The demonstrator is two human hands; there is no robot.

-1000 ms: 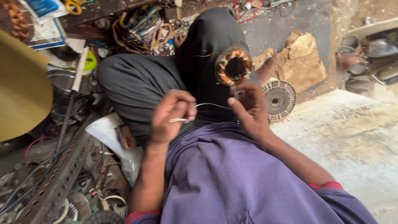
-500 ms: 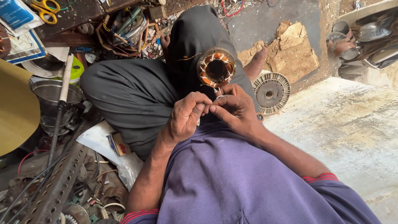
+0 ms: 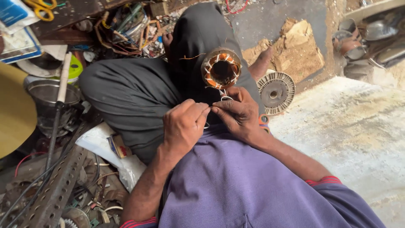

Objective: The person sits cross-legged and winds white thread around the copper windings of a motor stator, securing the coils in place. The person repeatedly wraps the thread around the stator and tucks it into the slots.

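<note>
Nearest the camera, a purple shirt (image 3: 236,185) with red-trimmed sleeves fills the lower frame. Both forearms extend forward from it and meet over the lap.

The left hand (image 3: 183,124) is curled into a loose fist, with thumb and fingertips pinched together at its upper right corner. The right hand (image 3: 238,114) faces it, fingers drawn together and touching the left fingertips. Both hands are pinched onto a thin pale wire (image 3: 224,97), which loops up from the right hand's fingers toward the winding above. How much of the wire lies inside each hand cannot be told.

Just beyond the hands, a motor stator (image 3: 221,69) rests on the dark grey trousers (image 3: 135,93) at the raised knee. It is a ring with copper-orange windings around an open centre, and a loose copper strand projects from its left side.

To the right of the stator, a round pale finned disc (image 3: 276,92) lies on the ground beside a foot. Beyond it stands a broken tan block (image 3: 299,46).

On the left, a perforated metal angle bar (image 3: 55,190) runs diagonally across scrap parts. A metal pot (image 3: 48,99) with a pale-handled tool stands farther back. Yellow-handled scissors (image 3: 40,8) lie at the top left edge.
</note>
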